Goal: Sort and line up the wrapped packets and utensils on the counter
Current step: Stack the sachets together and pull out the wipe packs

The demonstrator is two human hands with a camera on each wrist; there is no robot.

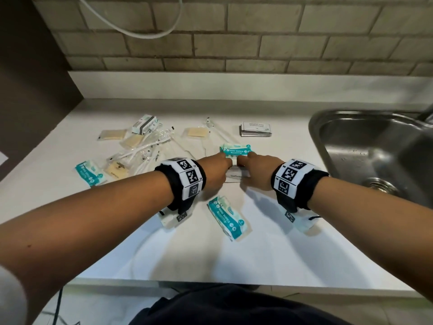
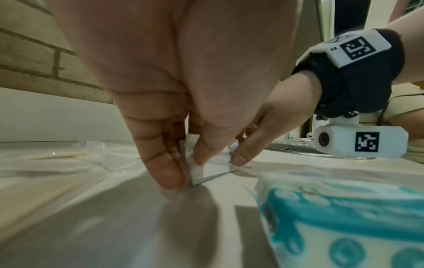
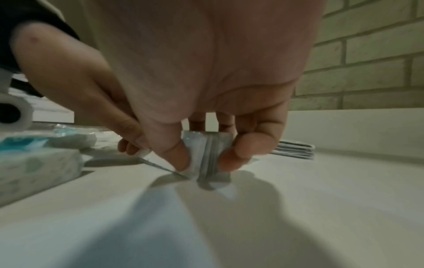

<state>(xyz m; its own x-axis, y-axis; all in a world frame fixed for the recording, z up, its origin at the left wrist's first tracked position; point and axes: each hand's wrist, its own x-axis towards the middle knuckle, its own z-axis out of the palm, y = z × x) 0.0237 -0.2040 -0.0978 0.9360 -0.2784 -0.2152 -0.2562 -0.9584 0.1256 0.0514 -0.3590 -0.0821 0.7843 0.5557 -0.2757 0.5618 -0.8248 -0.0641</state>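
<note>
Together, both hands met near the middle of the white bench [image 1: 293, 254]. The left hand [image 1: 216, 171] and the right hand [image 1: 254, 171] each had curled fingers in a tight grip on a small stack of flat white packets [image 1: 234, 176], one hand at each end. In the wrist views the stack stood on its edge on the bench, with the left fingers [image 2: 165, 168] on one side of it and a right thumb [image 3: 176, 156] pressed on the near side.

A teal wipes pack [image 1: 235, 150] lay just behind the hands, touching the fingertips. Another wipes pack [image 1: 227, 218] lay near the front, between the two wrists. A third wipes pack [image 1: 90, 172] lay off to the left, beside a messy pile of wrapped toothbrushes [image 1: 143, 148] and little soap bars [image 1: 112, 134]. A neat pile of shampoo packets [image 1: 255, 129] sat at the back, well apart from the hands.

The steel sink [image 1: 375, 148] cut into the bench on the right. The front part of the bench, near its edge, had wide bare room. The back met a low white ledge under a brick wall [image 1: 234, 43].
</note>
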